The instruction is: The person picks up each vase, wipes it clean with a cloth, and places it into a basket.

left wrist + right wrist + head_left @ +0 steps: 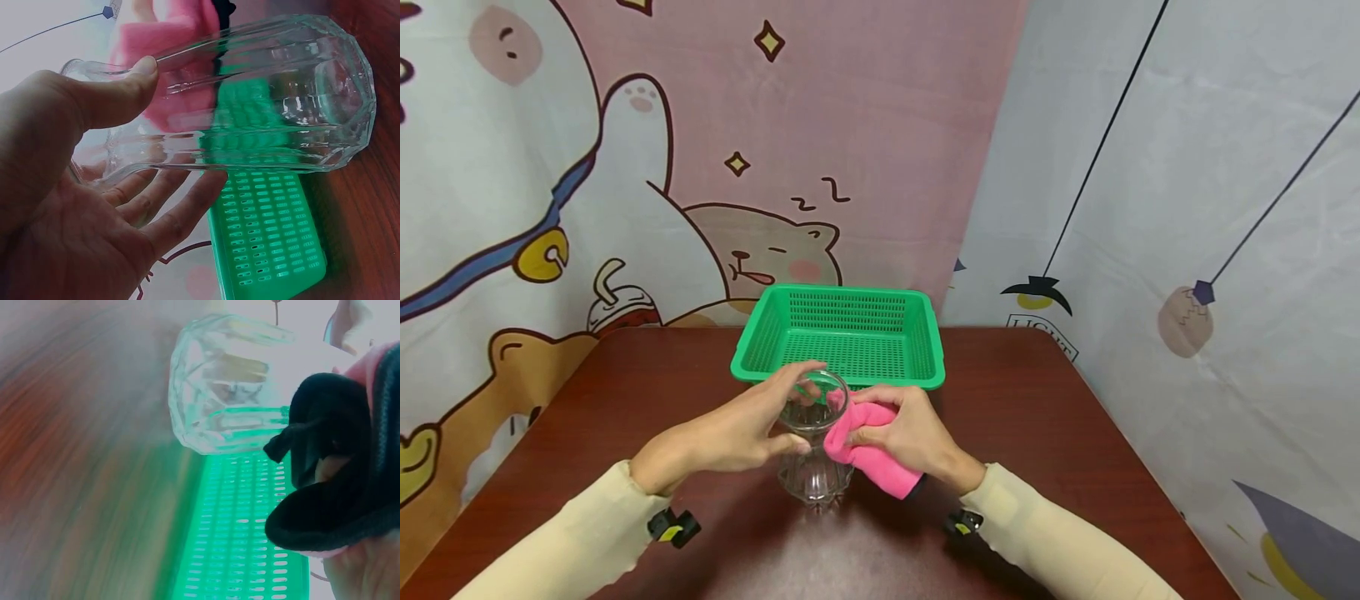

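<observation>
A clear faceted glass vase (816, 479) with a flared rim is upright, its base close over the table in front of me. My left hand (730, 433) holds it around the upper part, thumb on the near side and fingers behind; the left wrist view shows the vase's (319, 94) narrower neck inside that grip. On the other side, my right hand (917, 429) pinches a bunched pink cloth (887, 471) against the rim. The cloth's dark underside (331, 519) fills the right of the right wrist view and hides most of the right fingers.
Just behind the vase stands a green plastic basket (838, 354) with slotted walls, nothing showing inside. The brown wooden table (1015, 500) reaches back to a patterned cloth backdrop (880, 125), which also runs along both sides.
</observation>
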Tool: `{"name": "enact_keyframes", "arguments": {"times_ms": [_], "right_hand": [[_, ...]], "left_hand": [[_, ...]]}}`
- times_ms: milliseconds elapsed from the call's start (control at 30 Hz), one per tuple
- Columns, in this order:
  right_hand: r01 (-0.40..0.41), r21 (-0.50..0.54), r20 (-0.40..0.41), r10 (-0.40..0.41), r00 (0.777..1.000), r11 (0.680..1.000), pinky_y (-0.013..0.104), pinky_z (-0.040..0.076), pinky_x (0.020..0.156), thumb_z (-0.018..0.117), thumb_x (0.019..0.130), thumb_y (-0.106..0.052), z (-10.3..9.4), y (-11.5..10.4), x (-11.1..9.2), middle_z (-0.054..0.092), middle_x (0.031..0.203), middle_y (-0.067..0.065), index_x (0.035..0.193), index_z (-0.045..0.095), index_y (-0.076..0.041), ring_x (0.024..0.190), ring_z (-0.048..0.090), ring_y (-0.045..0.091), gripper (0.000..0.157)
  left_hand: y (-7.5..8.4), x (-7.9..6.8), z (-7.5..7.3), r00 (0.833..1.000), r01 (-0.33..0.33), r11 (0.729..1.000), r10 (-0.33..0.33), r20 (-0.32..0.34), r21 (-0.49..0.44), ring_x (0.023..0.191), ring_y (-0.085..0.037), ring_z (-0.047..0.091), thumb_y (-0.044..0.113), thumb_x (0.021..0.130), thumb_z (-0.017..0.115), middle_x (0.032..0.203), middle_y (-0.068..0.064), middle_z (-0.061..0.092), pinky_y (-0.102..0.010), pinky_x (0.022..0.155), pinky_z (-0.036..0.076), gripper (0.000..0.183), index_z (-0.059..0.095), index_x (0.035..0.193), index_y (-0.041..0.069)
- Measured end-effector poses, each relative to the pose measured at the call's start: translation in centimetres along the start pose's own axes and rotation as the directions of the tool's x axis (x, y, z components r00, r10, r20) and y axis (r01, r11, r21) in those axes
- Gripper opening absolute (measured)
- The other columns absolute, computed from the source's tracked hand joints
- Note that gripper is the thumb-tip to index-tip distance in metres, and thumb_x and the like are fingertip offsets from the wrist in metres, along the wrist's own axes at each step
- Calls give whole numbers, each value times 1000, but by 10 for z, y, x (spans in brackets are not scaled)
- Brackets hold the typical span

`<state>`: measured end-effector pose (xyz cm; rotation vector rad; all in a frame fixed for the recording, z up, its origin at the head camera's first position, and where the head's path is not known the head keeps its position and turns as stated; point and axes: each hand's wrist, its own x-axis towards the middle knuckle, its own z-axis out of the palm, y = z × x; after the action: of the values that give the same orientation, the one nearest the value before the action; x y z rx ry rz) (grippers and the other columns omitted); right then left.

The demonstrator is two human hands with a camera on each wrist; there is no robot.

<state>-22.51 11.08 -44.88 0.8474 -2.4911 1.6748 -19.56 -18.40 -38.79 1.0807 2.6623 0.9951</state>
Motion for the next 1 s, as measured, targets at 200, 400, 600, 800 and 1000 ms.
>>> {"name": "enact_keyframes", "arguments": {"times_ms": [200,400,600,800,1000], "right_hand": [[-10,79,-17,11,1000,997,29,70,80,103,89,-18,-1,-5,0,90,123,4,124,91,-18,108,80,14,36],[-23,131,-50,30,998,991,33,72,78,100,92,-17,-8,-9,-3,90,121,6,124,91,-18,104,80,18,33],[-13,150,-86,26,996,989,36,73,80,100,94,-18,-15,-14,-1,89,120,10,127,90,-15,104,82,24,35],[-8,167,-59,18,998,986,37,74,81,99,95,-17,-15,-14,1,88,123,12,128,89,-12,106,82,26,35],[-1,187,-50,11,999,982,37,73,79,99,95,-17,-12,-12,0,88,122,14,127,89,-12,103,82,27,34]], "left_hand": [[1,1,0,1000,-6,1000,6,-7,11,149,-36,67,10,104,89,158,-17,63,-57,118,62,99,26,180,9],[1,2,0,1000,-22,1000,22,-3,6,148,-37,67,10,104,89,158,-16,63,-53,115,65,98,27,179,8],[1,2,-1,1000,-22,1000,22,7,-12,148,-38,66,11,104,90,160,-17,60,-48,111,67,99,26,180,8],[1,2,-2,1000,-14,1000,14,2,-9,147,-37,68,11,103,90,160,-15,61,-52,114,65,100,26,180,8],[0,0,-1,1000,-9,1000,9,3,-16,147,-37,67,10,103,90,160,-15,61,-54,116,64,99,26,180,8]]}}
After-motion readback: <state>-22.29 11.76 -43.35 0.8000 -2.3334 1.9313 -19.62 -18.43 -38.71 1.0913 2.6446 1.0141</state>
